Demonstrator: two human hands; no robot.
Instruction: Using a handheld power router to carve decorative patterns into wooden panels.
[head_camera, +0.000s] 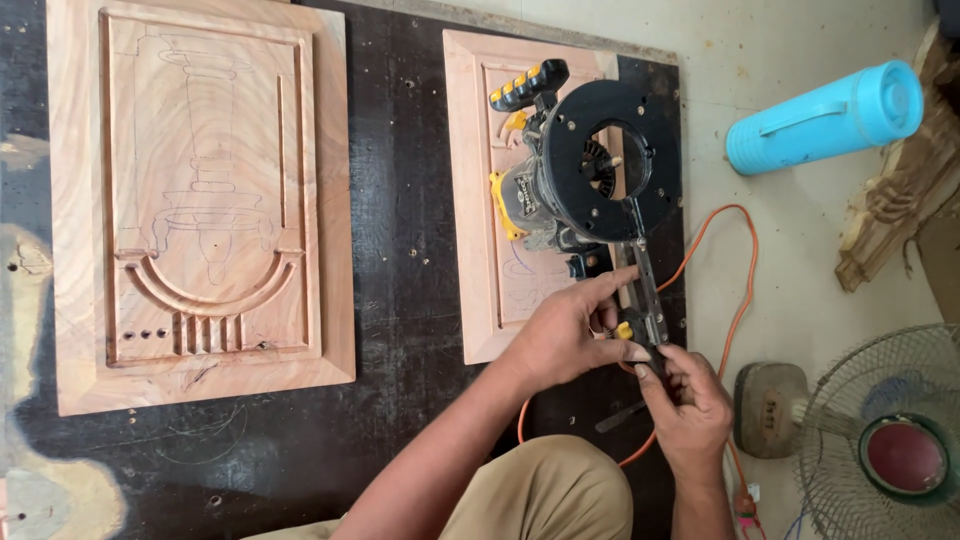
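Woodworker's hands meet at a metal guide bar (645, 290) that juts from the round black base of a yellow-and-black router (575, 180), which lies tipped on its side on a small carved wooden panel (478, 200). The left hand (565, 335) has its grip pinched around a small yellow knob on the bar, fingers curled in from the side; the right hand (690, 405) has its grip closed on the bar's near end, just below the left. The bar runs from between the two grips up to the router's base plate, so the tool sits just beyond both hands.

Judging by the panel beneath the router, carving there has barely begun: a routed border and faint pencilled outlines show, with the middle still flat. Far to the left of the grips, a larger wooden panel (200, 200) on the same dark worktop (400, 250) is further along, with a recessed frame, curved arcs, short flutes and drilled dots cut in, though its drawn central motif is uncut.

An orange power cord (735, 270) loops across the floor to the right of the hands, near a turquoise flask (825, 115) lying on its side and a floor fan (890, 440).
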